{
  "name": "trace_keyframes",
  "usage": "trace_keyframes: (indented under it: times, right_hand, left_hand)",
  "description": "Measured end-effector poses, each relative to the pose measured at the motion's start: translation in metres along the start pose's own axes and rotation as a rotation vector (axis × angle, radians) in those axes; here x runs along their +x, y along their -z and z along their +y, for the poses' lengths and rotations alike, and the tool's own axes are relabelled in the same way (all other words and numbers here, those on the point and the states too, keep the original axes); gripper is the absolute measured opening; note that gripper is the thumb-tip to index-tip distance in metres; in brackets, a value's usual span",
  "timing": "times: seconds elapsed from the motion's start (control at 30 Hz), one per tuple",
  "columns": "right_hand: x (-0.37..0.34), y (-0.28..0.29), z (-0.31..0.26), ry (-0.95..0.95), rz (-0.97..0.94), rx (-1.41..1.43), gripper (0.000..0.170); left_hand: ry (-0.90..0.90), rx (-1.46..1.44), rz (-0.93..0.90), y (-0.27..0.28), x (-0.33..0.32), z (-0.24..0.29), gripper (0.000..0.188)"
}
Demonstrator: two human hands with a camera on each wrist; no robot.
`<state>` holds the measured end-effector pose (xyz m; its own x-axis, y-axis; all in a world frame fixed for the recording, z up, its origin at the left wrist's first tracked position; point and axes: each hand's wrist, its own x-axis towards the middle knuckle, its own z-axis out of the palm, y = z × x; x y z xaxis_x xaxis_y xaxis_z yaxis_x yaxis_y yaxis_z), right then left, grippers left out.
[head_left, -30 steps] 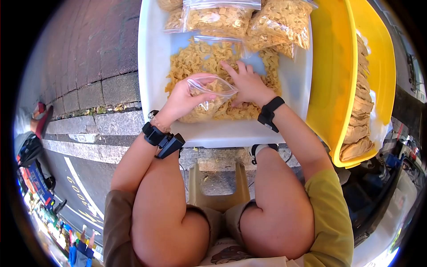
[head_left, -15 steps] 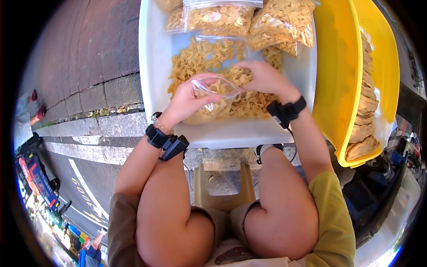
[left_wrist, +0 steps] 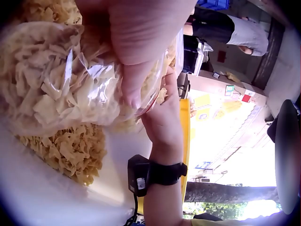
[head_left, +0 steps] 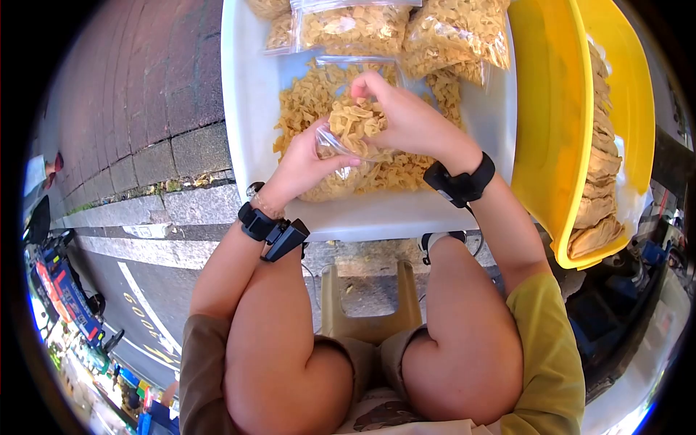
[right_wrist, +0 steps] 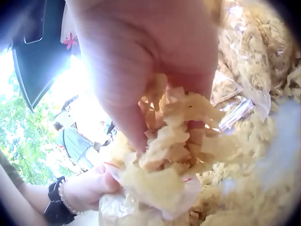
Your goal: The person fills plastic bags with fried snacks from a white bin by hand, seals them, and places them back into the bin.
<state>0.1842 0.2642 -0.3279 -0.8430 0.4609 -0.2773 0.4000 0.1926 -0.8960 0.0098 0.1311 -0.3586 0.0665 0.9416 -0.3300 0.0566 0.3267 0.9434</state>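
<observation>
My left hand (head_left: 301, 167) grips a clear zip bag (head_left: 326, 190) by its mouth, thumb on the near side. In the left wrist view the bag bulges with pale yellow dried flakes. My right hand (head_left: 420, 127) holds a loose handful of dried flakes (head_left: 355, 119) right at the bag's mouth. Seen from the right wrist, the handful (right_wrist: 164, 160) sits between thumb and fingers, some pieces sticking out over the opening. Around and beneath both hands, more flakes (head_left: 301, 98) lie spread in a white tray (head_left: 239, 123).
Filled zip bags (head_left: 351, 29) are piled at the tray's far end. A yellow bin (head_left: 547, 145) stands to the right, holding a row of tan folded pieces (head_left: 598, 174). Between my legs is a beige stool (head_left: 373, 319). Pavement and road lie to the left.
My right hand has lifted a handful of flakes from the pile and brought it left to the bag's mouth. The left hand keeps its hold on the bag.
</observation>
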Motion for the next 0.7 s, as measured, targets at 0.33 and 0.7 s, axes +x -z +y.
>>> trace_keyframes:
  times: [0.33, 0.7]
  right_hand:
    - [-0.001, -0.017, 0.013, 0.205, 0.050, -0.045, 0.026]
    - [-0.017, -0.020, 0.000, 0.270, 0.140, 0.305, 0.034]
  left_hand:
    - [0.054, 0.006, -0.001, 0.002, -0.004, -0.001, 0.055]
    - [0.006, -0.236, 0.031, -0.003, -0.003, 0.001, 0.051]
